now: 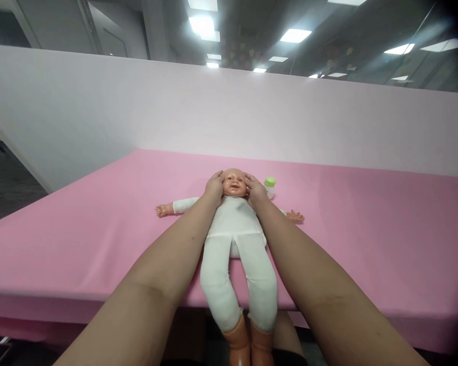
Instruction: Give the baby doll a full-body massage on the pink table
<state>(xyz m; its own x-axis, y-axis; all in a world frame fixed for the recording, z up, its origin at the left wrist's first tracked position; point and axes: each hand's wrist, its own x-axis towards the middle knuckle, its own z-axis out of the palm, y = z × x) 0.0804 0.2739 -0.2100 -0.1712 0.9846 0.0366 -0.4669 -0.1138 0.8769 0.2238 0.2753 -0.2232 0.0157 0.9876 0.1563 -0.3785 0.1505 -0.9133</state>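
A baby doll [234, 216] lies on its back on the pink-covered surface, face up, with a hard plastic head and a white cloth body. Its arms stretch out to both sides, and its legs hang over the front edge towards me. My left hand [214, 187] cups the left side of the doll's head, fingers curved along it. On the opposite side my right hand [255, 190] holds the head in the same way. Just beyond the right hand stands a small bottle [269, 187] with a green cap, its lower part partly hidden by that hand.
The pink cover [99, 229] drapes over the front edge of the table. A white partition [252, 117] rises along the back and left. Above it are lit ceiling panels [295, 35], and a grey door [118, 30] shows at the upper left.
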